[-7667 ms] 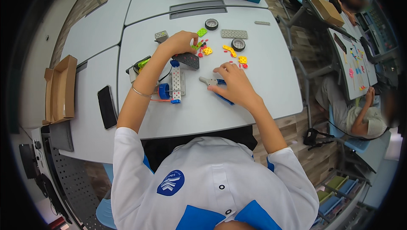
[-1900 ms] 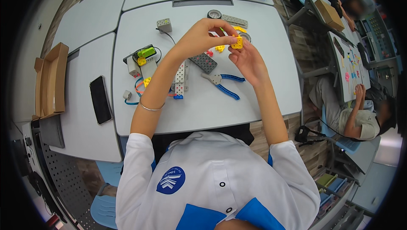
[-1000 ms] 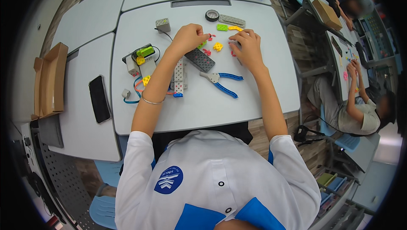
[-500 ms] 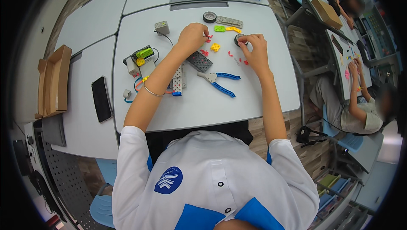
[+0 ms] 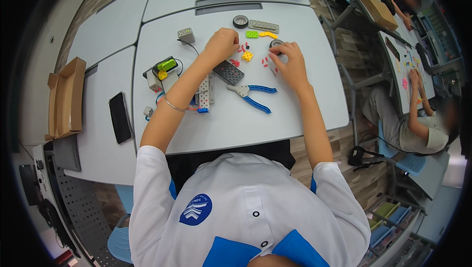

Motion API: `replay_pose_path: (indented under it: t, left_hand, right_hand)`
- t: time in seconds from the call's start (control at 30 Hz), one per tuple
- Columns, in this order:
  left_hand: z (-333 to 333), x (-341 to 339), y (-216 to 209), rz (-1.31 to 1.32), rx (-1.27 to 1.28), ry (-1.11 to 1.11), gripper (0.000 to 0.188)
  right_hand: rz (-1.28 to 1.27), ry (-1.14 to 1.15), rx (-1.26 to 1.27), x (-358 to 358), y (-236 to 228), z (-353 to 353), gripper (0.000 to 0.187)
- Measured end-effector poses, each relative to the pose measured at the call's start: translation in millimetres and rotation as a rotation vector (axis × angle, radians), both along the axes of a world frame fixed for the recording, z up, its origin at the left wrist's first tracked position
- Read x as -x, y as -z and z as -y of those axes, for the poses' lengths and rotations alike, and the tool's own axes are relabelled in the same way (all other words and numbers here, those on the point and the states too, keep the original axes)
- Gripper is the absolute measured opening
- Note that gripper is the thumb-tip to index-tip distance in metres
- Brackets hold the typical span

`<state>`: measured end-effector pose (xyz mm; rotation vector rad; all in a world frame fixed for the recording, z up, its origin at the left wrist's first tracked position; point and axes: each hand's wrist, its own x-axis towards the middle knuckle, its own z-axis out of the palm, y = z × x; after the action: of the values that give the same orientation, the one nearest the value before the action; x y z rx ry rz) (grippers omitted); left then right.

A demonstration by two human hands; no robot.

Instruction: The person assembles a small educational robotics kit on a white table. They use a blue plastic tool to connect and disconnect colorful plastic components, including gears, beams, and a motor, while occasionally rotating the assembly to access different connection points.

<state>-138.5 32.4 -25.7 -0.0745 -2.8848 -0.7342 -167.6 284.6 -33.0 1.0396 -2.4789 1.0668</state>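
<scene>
My left hand (image 5: 222, 44) is curled in on itself, fingertips turned down and hidden, so whatever it may hold does not show. Beside it lie several small red pegs (image 5: 242, 48), a small black piece (image 5: 247, 47) and a yellow connector block (image 5: 247, 57). Thumb and forefinger of my right hand (image 5: 290, 65) are parted in front of a black-tyred wheel (image 5: 276, 44); contact with the wheel cannot be told. More red pegs (image 5: 264, 62) and a thin grey pin (image 5: 273, 72) rest near that hand.
Blue-handled pliers (image 5: 255, 94) lie nearest me. A dark perforated plate (image 5: 229, 72) and a wired grey assembly (image 5: 201, 94) sit under and beside my left forearm. Farther back are another wheel (image 5: 240, 21), a grey beam (image 5: 264, 26), green plate (image 5: 251, 34) and yellow angled beam (image 5: 268, 34).
The dark bit at my left fingertips is no longer there; a small black piece now lies on the table beside them. My right hand has shifted slightly down, its thumb farther from the forefinger.
</scene>
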Motion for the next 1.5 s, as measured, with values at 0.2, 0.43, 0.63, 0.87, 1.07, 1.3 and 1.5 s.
replay_pose_path:
  t: [0.2, 0.43, 0.63, 0.87, 1.07, 1.3, 1.5]
  left_hand:
    - [1.3, 3.6, -10.9, -0.047, -0.159, 0.148, 0.012]
    - [-19.4, 11.8, -6.0, 0.001, -0.022, 0.2, 0.013]
    - [-21.0, 14.0, -3.8, 0.026, 0.008, 0.209, 0.013]
    - [-14.6, -5.4, -14.1, -0.045, -0.138, 0.243, 0.013]
    - [11.7, -24.6, -31.0, -0.049, -0.111, 0.179, 0.014]
    - [26.3, -4.0, -12.9, -0.039, -0.168, 0.061, 0.014]
    - [18.8, 23.9, 9.5, -0.042, -0.086, 0.023, 0.017]
  right_hand:
    - [0.03, 0.091, -0.011, 13.3, 3.8, -8.0, 0.042]
    - [0.142, 0.096, 0.024, 20.3, 11.0, -4.7, 0.051]
    - [0.119, 0.052, 0.128, 42.1, -7.8, 19.5, 0.053]
    - [-0.065, -0.191, 0.104, 95.9, -5.3, 96.3, 0.052]
    - [0.064, -0.111, -0.051, 120.0, 12.7, 120.4, 0.054]
    - [0.138, -0.143, 0.102, 111.3, 23.0, 118.3, 0.054]
    - [0.107, -0.085, 0.085, 99.3, 5.4, 80.7, 0.044]
